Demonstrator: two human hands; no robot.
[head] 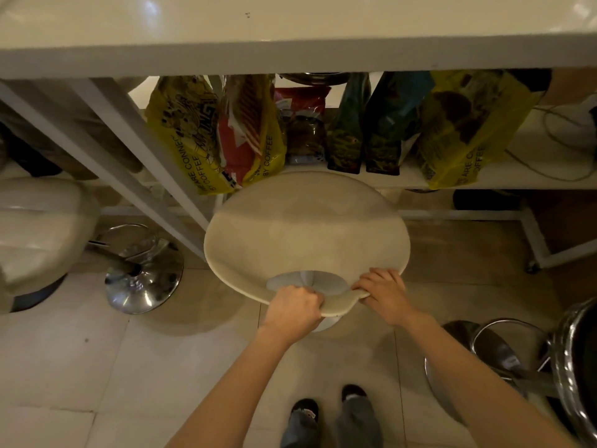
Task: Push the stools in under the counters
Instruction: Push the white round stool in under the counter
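A cream stool seat (pixel 307 231) sits in the middle of the view, its far edge against the lower shelf below the white counter (pixel 290 56). My left hand (pixel 295 308) grips the seat's near rim by the cut-out handle. My right hand (pixel 384 294) holds the same rim just to the right. A second cream stool (pixel 42 234) with a chrome base (pixel 143 273) stands at the left, beside the counter's white frame. A third stool's chrome ring and base (pixel 504 354) show at the right edge. The middle stool's base is hidden under its seat.
Several coffee bags (pixel 200 134) and a jar (pixel 305 137) stand on the white shelf (pixel 517 176) under the counter. A slanted white frame leg (pixel 135 163) runs between the left and middle stools. A cable lies on the shelf at right. My feet (pixel 329 412) stand on pale floor tiles.
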